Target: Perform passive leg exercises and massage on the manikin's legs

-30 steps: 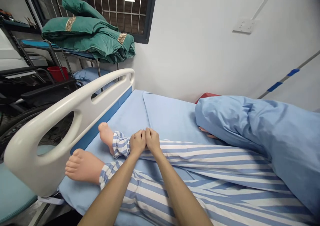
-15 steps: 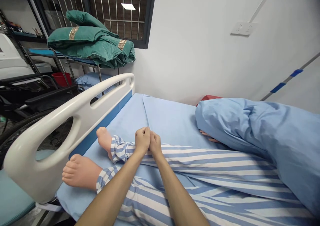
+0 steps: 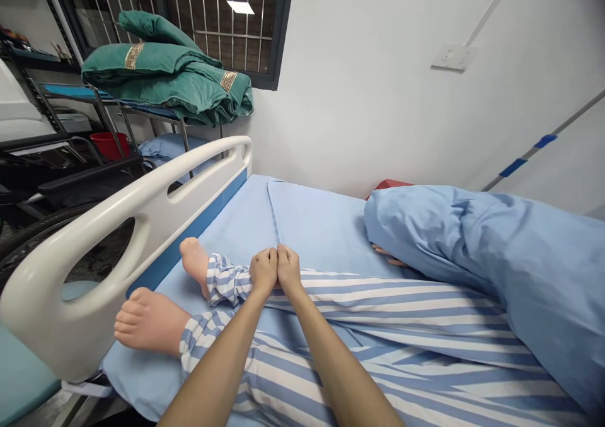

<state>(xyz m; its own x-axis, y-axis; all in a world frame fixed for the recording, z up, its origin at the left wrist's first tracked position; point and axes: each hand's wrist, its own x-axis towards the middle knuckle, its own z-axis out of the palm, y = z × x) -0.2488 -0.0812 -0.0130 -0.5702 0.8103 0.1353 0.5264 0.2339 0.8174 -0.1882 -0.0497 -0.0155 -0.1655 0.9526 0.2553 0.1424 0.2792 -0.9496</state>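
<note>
Both my hands are closed side by side above the far leg of a life-size patient manikin (image 3: 359, 298) in blue-and-white striped trousers. My left hand (image 3: 263, 270) and my right hand (image 3: 288, 267) nearly touch at the thumbs. A raised crease in the light blue bed sheet (image 3: 321, 216) runs straight from the far edge to my fists, which appear to grip the cloth; the fingertips are hidden. Left of my hands, the bare near foot (image 3: 151, 321) and far foot (image 3: 195, 260) lie near the footboard (image 3: 155, 209). Its fingers (image 3: 390, 255) show under the blue quilt (image 3: 454, 231).
Green folded bedding (image 3: 174, 77) lies on a metal rack below the barred window. A wheelchair (image 3: 61, 190) and a red bucket (image 3: 109, 144) stand beyond the footboard. The white wall (image 3: 359, 86) with a socket (image 3: 454, 57) borders the bed's far side.
My hands have shifted slightly left in view and rotated, with the knuckles more level side by side. The whole view has moved a little. The manikin's legs stay put.
</note>
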